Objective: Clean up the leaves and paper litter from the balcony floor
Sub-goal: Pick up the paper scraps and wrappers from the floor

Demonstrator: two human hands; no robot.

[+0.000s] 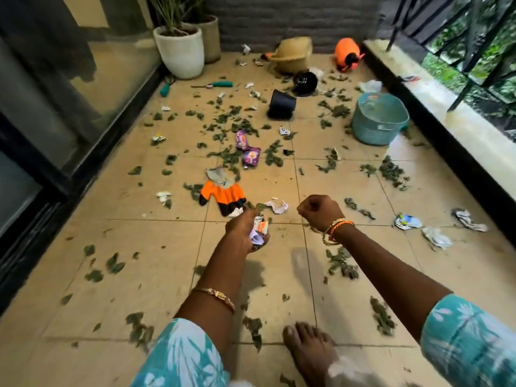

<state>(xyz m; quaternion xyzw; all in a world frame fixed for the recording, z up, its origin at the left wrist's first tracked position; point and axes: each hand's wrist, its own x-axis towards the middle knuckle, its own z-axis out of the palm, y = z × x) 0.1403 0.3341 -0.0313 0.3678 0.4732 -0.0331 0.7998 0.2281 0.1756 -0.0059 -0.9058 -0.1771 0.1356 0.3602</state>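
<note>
My left hand holds a bunch of crumpled paper scraps, white, orange and purple, above the tiled floor. My right hand is curled into a fist just to the right; whether anything is inside it cannot be told. Green leaves lie scattered over the whole floor. More crumpled paper lies just beyond my hands, with other pieces at the right and two purple wrappers farther ahead. A teal plastic basket stands at the right.
An orange work glove lies ahead of my left hand. Two black pots are tipped over; a straw hat, an orange object, a teal-handled tool and white planters sit at the back. My bare foot is below. Railing right, glass door left.
</note>
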